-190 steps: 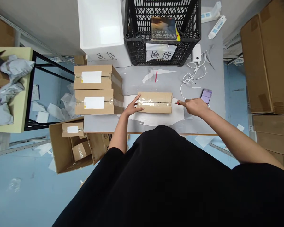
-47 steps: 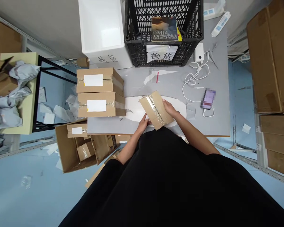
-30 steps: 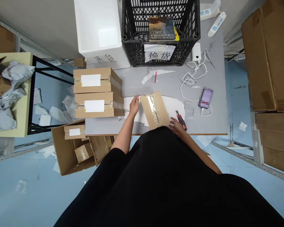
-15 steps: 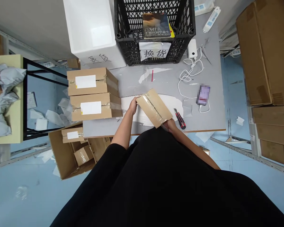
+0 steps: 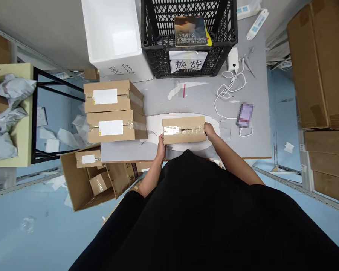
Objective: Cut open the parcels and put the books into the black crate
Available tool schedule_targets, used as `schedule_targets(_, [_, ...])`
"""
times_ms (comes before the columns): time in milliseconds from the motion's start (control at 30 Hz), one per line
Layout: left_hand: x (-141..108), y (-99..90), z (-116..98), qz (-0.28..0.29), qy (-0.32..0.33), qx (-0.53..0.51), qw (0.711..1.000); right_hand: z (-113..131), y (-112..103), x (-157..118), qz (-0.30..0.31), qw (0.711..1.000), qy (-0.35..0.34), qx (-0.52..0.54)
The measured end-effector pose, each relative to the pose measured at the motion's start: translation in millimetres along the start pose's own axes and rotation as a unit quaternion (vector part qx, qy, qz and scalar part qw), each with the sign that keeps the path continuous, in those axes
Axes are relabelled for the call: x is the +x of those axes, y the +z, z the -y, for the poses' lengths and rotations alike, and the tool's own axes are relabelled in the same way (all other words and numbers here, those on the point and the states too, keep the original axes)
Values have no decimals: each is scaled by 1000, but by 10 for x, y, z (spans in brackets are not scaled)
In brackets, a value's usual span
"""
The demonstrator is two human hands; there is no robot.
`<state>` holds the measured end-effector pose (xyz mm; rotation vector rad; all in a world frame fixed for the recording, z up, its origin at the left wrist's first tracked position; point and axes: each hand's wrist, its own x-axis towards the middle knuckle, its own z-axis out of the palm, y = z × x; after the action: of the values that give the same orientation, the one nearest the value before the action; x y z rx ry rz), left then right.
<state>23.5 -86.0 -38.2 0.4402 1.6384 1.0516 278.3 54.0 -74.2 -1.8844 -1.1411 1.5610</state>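
A small brown cardboard box [image 5: 184, 130], with clear shiny tape along its middle seam, is held level in front of my body. My left hand [image 5: 162, 146] grips its left end near the lower corner. At the right end, my right hand [image 5: 209, 130] has its fingers around the edge, partly hidden by the box. Beneath the box lies a white sheet [image 5: 154, 128] on the grey table. The red and black utility knife is out of sight, around where my right hand and forearm are.
Two labelled cartons [image 5: 110, 124] are stacked on the left. Behind stand a white bin [image 5: 121, 69] and a black crate [image 5: 158, 60] with books [image 5: 190, 32]. A phone [image 5: 245, 114] and white cable [image 5: 220, 92] lie right. An open carton [image 5: 70, 184] sits below the table's left side.
The cardboard box has turned from a slant to lie straight across, with my right hand moving up and right to its right end. The utility knife has gone out of view.
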Motion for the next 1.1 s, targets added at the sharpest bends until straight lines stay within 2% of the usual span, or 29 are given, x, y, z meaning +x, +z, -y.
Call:
schedule_targets(200, [69, -33, 51, -24, 20, 23, 999, -66, -37, -141, 0, 999, 39, 28])
schedule_targets(267, [114, -80, 20, -28, 12, 34, 999, -198, -113, -241, -31, 999, 13, 4])
schedule_targets(333, [138, -109, -53, -54, 14, 61, 997, -391, -218, -365, -100, 991, -35, -84])
schedule_targets(400, [123, -101, -168, -93, 66, 121, 986, -613, -326, -506, -169, 964, -71, -193])
schedule_targets(467, [69, -42, -313, -103, 164, 206, 959, -817, -408, -638, -193, 940, -72, -271])
schedule_targets(567, [-46, 138, -517, -46, 278, 333, 900, -1026, -467, -765, -171, 922, -54, -344])
schedule_targets(633, [-111, 287, -604, 3, 295, 403, 866, -1097, -487, -784, -147, 912, -58, -378])
schedule_targets(700, [-151, 420, -642, 41, 290, 447, 845, -1131, -510, -762, -138, 903, -64, -403])
schedule_targets(800, [-167, 537, -642, 60, 276, 472, 835, -1140, -560, -688, -123, 900, -59, -414])
schedule_targets(933, [-161, 545, -626, 64, 272, 479, 832, -1085, -610, -584, -83, 907, -55, -410])
schedule_targets(1100, [-177, 509, -630, 90, 282, 471, 831, -847, -613, -582, -81, 945, -78, -308])
